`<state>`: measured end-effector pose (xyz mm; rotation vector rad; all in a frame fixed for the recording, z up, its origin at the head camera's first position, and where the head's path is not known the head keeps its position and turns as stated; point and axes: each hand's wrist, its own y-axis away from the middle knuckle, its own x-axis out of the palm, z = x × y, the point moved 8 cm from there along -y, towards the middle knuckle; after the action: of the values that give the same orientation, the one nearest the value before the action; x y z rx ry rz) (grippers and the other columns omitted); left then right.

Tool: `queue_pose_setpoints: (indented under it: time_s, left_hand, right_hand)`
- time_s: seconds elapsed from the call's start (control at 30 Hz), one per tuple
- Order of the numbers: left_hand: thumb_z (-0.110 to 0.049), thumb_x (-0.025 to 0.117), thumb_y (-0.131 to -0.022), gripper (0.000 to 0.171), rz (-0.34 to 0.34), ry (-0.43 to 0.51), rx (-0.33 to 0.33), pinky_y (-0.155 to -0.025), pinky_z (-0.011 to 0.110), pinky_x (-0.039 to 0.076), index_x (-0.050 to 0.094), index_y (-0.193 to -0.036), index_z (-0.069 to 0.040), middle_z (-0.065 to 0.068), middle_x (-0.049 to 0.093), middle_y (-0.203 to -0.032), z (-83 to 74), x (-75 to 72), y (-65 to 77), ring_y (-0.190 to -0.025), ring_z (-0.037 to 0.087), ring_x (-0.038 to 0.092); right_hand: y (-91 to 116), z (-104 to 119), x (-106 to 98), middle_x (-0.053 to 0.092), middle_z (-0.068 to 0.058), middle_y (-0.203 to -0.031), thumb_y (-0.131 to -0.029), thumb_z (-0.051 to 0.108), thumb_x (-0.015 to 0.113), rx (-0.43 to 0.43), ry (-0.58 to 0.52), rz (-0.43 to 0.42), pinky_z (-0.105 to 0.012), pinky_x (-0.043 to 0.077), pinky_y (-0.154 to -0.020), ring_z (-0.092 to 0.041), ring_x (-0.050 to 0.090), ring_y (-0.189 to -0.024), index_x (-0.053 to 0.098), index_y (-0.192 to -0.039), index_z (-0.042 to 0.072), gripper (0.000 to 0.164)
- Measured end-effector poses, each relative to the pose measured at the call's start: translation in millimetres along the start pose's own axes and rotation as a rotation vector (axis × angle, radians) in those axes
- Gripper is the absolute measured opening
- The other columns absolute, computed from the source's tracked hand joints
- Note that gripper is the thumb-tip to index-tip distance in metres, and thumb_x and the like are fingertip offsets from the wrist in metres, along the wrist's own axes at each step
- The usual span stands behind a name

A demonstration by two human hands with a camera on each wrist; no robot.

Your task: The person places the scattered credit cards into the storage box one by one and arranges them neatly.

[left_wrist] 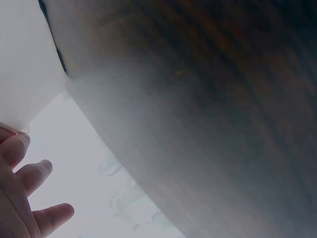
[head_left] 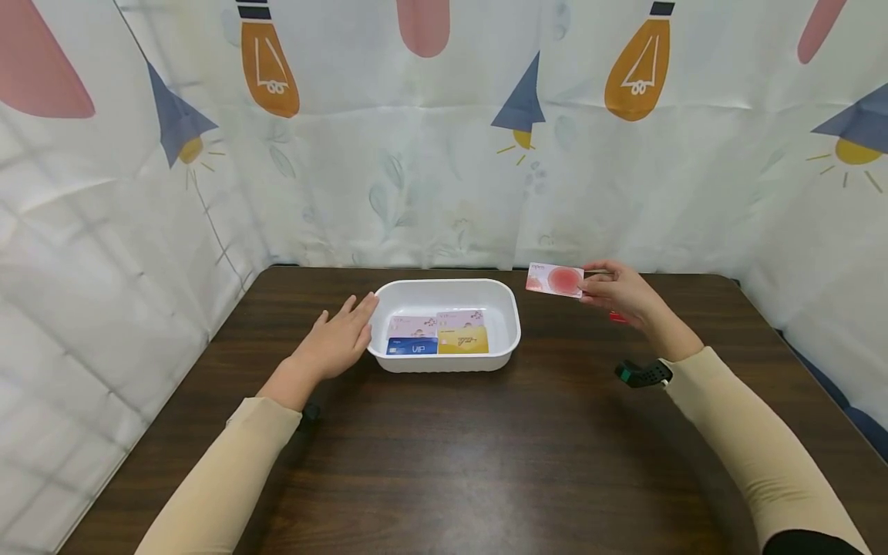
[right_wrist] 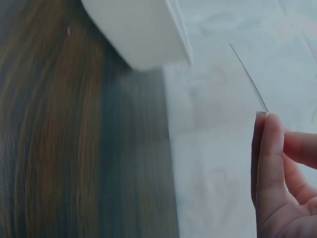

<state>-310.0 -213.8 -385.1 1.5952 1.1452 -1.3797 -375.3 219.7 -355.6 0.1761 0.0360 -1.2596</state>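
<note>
A white plastic tray [head_left: 444, 364] stands on the table, with several cards lying flat inside. In its front row are a blue VIP card [head_left: 402, 346] and a gold card [head_left: 454, 341]; behind them lie two pale pink cards. My left hand [head_left: 335, 338] has its fingers extended, fingertips right at the tray's left rim. To the right of the tray, my right hand [head_left: 620, 291] pinches a pink card with a red circle [head_left: 548, 279] by its right end, raised over the table. The card appears edge-on in the right wrist view, as a thin line.
Something red [head_left: 617, 317] shows on the table under my right hand, mostly hidden by it. The dark wooden table [head_left: 451, 462] ends at the back and left against a white printed curtain [head_left: 430, 193]. A dark band [head_left: 641, 375] is on the right wrist.
</note>
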Motion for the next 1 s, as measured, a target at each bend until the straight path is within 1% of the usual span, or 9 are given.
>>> queue_pose_setpoints:
  time_s: [0.2,0.43,0.67,0.87,1.0]
  left_hand:
    - [-0.026,0.037,-0.110,0.060,-0.004,0.002,0.000,-0.113,0.074,0.020,0.022,-0.163,-0.004,0.015,0.025,-0.167,0.9,-0.9,-0.4,-0.153,0.041,0.020]
    - [-0.024,0.037,-0.110,0.059,-0.010,0.002,-0.002,-0.113,0.075,0.019,0.023,-0.163,-0.003,0.015,0.026,-0.167,0.6,-1.8,0.6,-0.153,0.041,0.021]
    - [-0.024,0.037,-0.110,0.059,-0.006,0.008,-0.008,-0.113,0.074,0.019,0.024,-0.163,-0.003,0.015,0.026,-0.167,0.0,-2.1,0.7,-0.153,0.041,0.021]
    - [-0.024,0.037,-0.110,0.059,-0.006,0.007,-0.009,-0.113,0.074,0.019,0.024,-0.163,-0.003,0.015,0.026,-0.167,-0.8,-1.5,1.0,-0.153,0.041,0.021]
    - [-0.025,0.037,-0.110,0.059,-0.002,0.006,-0.007,-0.113,0.074,0.019,0.023,-0.163,-0.004,0.014,0.025,-0.167,-0.9,0.1,-0.1,-0.153,0.041,0.021]
  right_hand:
    - [-3,8,22,0.064,0.001,-0.101,-0.104,0.001,0.056,-0.001,-0.066,0.044,-0.023,0.057,-0.084,-0.008,0.067,-0.085,0.030,-0.147,-0.010,0.051]
    - [-7,10,45,0.063,0.000,-0.098,-0.104,-0.001,0.054,0.006,-0.135,0.077,-0.021,0.057,-0.082,-0.010,0.068,-0.084,0.040,-0.138,-0.005,0.036]
    - [-13,8,73,0.063,-0.003,-0.099,-0.104,-0.002,0.054,0.019,-0.188,0.090,-0.022,0.058,-0.080,-0.011,0.068,-0.082,0.041,-0.139,-0.004,0.038]
    - [-24,8,97,0.062,-0.003,-0.097,-0.103,-0.004,0.054,0.016,-0.198,0.088,-0.024,0.059,-0.079,-0.011,0.068,-0.080,0.041,-0.141,-0.005,0.040]
    - [-29,8,115,0.062,-0.003,-0.095,-0.102,-0.005,0.056,0.025,-0.200,0.088,-0.023,0.059,-0.077,-0.011,0.068,-0.077,0.044,-0.139,-0.004,0.038]
